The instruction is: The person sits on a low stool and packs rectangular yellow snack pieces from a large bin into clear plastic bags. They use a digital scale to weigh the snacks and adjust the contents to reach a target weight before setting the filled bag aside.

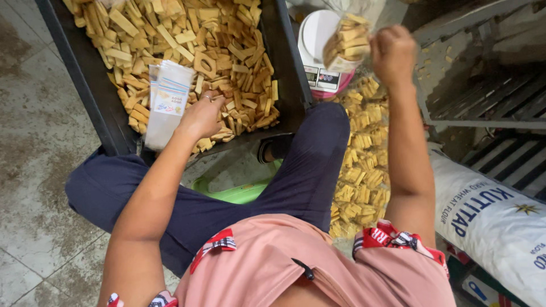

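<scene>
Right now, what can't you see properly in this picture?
- Head view: the scale is mostly hidden behind the clear bag of snacks held up by the right hand; its display is too small to make out.
- The snack tray is cut off by the top edge.
- The left hand has its fingertips buried among the snack pieces.

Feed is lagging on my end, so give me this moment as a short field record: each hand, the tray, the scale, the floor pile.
left hand: rests on snack pieces in tray, beside stack of empty pouches
right hand: grip closed on filled clear bag, raised above scale
tray: dark, heaped with tan snack pieces
scale: white, small, nothing on it
floor pile: filled bags beside right leg
</scene>
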